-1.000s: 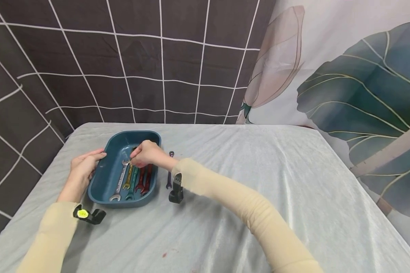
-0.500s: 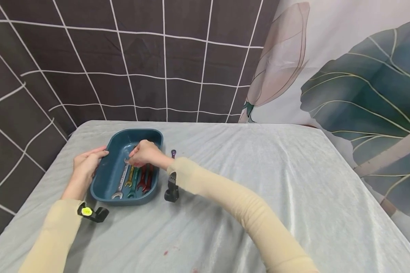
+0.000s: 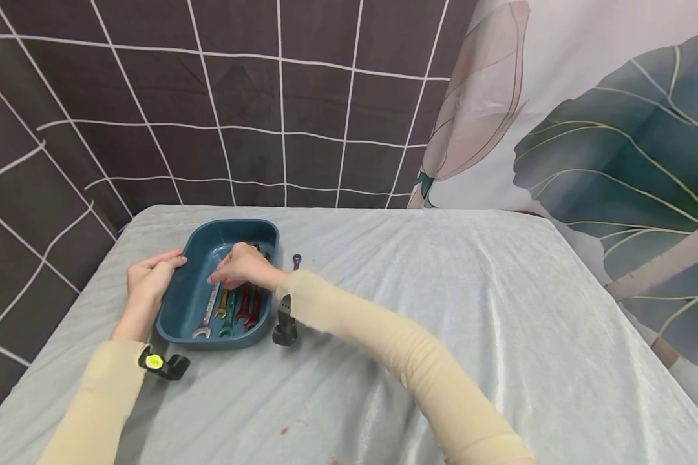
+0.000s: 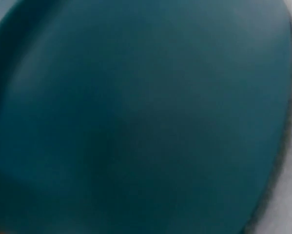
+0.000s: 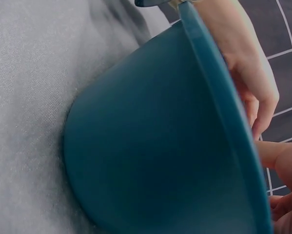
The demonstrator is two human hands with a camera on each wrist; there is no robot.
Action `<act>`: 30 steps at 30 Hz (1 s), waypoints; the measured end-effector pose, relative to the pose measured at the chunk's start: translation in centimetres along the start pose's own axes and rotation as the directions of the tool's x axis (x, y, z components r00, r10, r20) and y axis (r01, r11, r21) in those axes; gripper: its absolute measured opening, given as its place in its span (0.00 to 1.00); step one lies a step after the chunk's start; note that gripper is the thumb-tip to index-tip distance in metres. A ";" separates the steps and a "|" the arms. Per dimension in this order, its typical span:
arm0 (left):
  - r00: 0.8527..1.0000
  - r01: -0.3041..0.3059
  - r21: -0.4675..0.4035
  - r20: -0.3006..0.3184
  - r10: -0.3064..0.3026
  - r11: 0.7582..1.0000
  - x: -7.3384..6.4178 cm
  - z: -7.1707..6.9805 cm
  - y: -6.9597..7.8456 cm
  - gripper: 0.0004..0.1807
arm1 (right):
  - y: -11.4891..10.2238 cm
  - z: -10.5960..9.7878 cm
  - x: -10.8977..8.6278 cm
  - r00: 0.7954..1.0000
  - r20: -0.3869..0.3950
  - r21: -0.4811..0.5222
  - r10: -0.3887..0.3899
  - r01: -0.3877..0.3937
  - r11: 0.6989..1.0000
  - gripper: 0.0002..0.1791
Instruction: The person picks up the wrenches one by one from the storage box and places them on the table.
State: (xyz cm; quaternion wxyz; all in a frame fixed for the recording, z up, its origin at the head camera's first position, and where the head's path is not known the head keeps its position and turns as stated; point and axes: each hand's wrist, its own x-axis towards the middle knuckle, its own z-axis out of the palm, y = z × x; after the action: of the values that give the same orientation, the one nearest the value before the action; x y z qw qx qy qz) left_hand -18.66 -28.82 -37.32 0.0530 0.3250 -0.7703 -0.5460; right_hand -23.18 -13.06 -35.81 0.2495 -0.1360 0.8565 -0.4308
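- In my head view the left hand (image 3: 149, 276) grips the tray (image 3: 173, 316) by its left rim, thumb at the edge.
- I see the right hand (image 3: 245, 265) reaching into the tray from its right side. Its fingers are bent, the tips down over the upper end of the silver wrench (image 3: 205, 320); I cannot tell whether they pinch it or only touch it.
- The silver wrench lies leftmost in the tray, its open jaw toward the near wall.
- Just right of it I count the gold wrench (image 3: 222, 307), the green wrench (image 3: 229, 316) and two red wrenches (image 3: 249, 309), lying roughly side by side. The right hand hides parts of them.
- The purple wrench (image 3: 296, 259) is outside, on the cloth (image 3: 407, 400) just right of the tray; the right sleeve (image 3: 378, 336) covers all but its ring end.
- My left wrist view is nearly filled by the tray's blue-green surface. My right wrist view gives me the tray's outer wall, with both hands partly hidden behind the rim.
- Beyond the cloth hang a dark gridded curtain (image 3: 238, 97) and, to the right, a leaf-print curtain (image 3: 622, 142).
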 end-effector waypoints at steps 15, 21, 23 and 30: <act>0.997 -0.027 -0.012 -0.073 0.026 1.000 0.1 0.3 -0.3 0.23 | -0.2 1.0 0.4 0.999 0.000 -0.042 0.050 -0.050 0.998 0.15; 0.999 -0.006 -0.001 -0.044 0.006 1.000 0.0 0.3 -0.2 0.24 | 0.0 1.3 0.6 0.998 0.019 -0.044 0.053 -0.052 0.998 0.25; 1.000 0.000 0.009 -0.031 0.000 1.000 0.0 0.2 -0.3 0.25 | 0.0 1.4 0.6 0.998 0.028 -0.026 0.053 -0.052 0.998 0.26; 0.999 0.008 0.008 -0.032 -0.008 1.000 0.1 0.2 -0.4 0.24 | -0.3 1.7 0.7 0.995 0.005 -0.046 0.096 -0.095 0.994 0.23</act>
State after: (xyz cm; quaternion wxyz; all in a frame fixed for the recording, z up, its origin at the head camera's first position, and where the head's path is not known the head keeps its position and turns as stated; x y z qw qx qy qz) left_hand -18.66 -28.75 -37.75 0.0618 0.3370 -0.7704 -0.5377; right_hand -22.78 -14.73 -36.62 0.2695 -0.1022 0.8709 -0.3981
